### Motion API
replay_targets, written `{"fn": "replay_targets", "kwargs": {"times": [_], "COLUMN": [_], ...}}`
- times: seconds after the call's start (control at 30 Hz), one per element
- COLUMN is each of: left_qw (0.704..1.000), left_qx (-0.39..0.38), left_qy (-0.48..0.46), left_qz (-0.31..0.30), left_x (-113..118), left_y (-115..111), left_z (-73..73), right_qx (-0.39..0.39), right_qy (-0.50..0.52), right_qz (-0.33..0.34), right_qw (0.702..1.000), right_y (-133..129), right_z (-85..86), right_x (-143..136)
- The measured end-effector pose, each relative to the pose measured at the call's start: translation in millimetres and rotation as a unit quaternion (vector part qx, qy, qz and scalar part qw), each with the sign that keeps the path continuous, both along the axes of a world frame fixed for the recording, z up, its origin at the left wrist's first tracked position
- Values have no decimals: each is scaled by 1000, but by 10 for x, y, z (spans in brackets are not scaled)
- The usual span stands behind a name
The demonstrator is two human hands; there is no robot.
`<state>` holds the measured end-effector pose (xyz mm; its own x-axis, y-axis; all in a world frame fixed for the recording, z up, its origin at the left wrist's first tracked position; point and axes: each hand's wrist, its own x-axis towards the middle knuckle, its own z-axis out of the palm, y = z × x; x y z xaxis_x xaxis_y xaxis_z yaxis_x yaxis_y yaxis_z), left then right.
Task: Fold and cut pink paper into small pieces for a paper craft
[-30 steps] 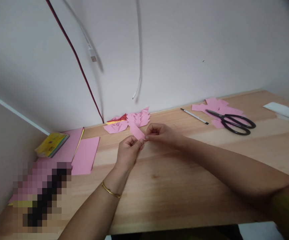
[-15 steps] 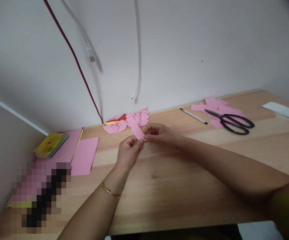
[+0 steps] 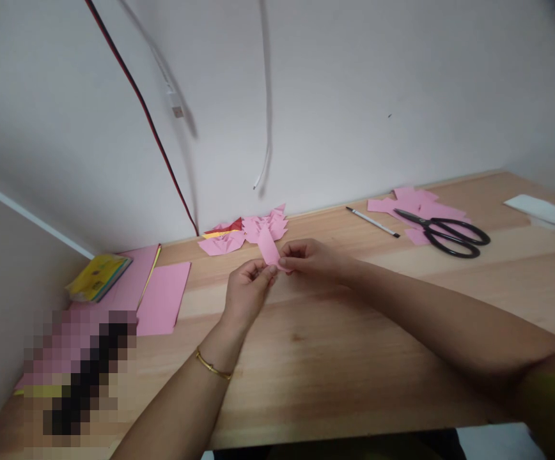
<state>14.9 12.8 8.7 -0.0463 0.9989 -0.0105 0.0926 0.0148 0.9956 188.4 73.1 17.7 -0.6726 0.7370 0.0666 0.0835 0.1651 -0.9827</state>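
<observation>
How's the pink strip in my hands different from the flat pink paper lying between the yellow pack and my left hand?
The pink strip is narrow; the flat pink paper is much wider. The strip is pinched by your left hand and right hand, while the flat pink paper lies untouched on the table. The strip looks bent at its near end; the paper looks flat. Both are pink.

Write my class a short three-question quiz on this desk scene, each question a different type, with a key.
1. True or false: the scissors lie partly on pink paper scraps.
2. What do the left hand and right hand hold between them?
A) a pen
B) a pink paper strip
C) a white cable
3. Fill in: the gold-coloured bracelet is on the person's ____ wrist.

Key: 1. True. 2. B. 3. Left.
</observation>
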Motion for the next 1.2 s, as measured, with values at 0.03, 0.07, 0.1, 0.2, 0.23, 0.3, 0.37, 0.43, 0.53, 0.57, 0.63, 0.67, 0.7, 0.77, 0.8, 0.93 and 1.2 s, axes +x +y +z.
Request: {"fn": "replay_targets", "kwargs": {"times": [0.03, 0.07, 0.1, 0.2, 0.23, 0.3, 0.37, 0.43, 0.53, 0.57, 0.63, 0.67, 0.7, 0.77, 0.8, 0.93, 1.2], "left_qw": [1000, 1000, 1000, 1000, 1000, 1000, 999, 999, 998, 998, 998, 999, 999, 999, 999, 999, 999], "left_qx": [2, 3, 3, 0, 0, 2, 0, -4, -11, -12, -13, -12, -12, -16, -20, -27, -30], "left_qy": [3, 3, 1, -16, -22, -29, -32, -43, -61, -63, -57, -52, -47, -35, -27, 3, 7], "left_qz": [1, 1, 1, 2, 4, 3, 0, -5, -8, -5, 1, 0, -4, -18, -24, -24, -34], "left_x": [0, 0, 0, 0, 1, 5, 8, 10, 6, 4, 2, 4, 6, 16, 22, 32, 33], "left_y": [0, -1, -2, -9, -13, -19, -21, -17, -4, -1, 0, -1, -3, -10, -13, -27, -38], "left_z": [6, 12, 18, 29, 31, 31, 26, 13, -8, -11, -10, -5, 3, 23, 34, 82, 129], "right_qx": [1, 3, 4, 7, 10, 14, 12, 6, -2, -3, -1, 1, 1, -3, -6, -15, -43], "right_qy": [-1, -1, 0, -1, -3, -4, 1, 8, -3, -15, -38, -45, -48, -49, -47, -60, -25], "right_qz": [1, 5, 8, 19, 21, 21, 15, 8, 14, 20, 24, 20, 11, -8, -15, -12, -7], "right_qw": [1000, 1000, 1000, 1000, 1000, 1000, 1000, 1000, 1000, 1000, 999, 999, 999, 999, 999, 998, 999], "right_y": [0, -1, -5, -25, -34, -49, -58, -59, -59, -62, -72, -79, -84, -91, -92, -89, -84], "right_z": [1, 5, 10, 36, 45, 58, 60, 54, 45, 46, 52, 57, 61, 67, 68, 76, 64], "right_x": [3, 4, 5, 3, 1, -3, -7, -10, -9, -9, -10, -11, -13, -16, -18, -19, -17]}}
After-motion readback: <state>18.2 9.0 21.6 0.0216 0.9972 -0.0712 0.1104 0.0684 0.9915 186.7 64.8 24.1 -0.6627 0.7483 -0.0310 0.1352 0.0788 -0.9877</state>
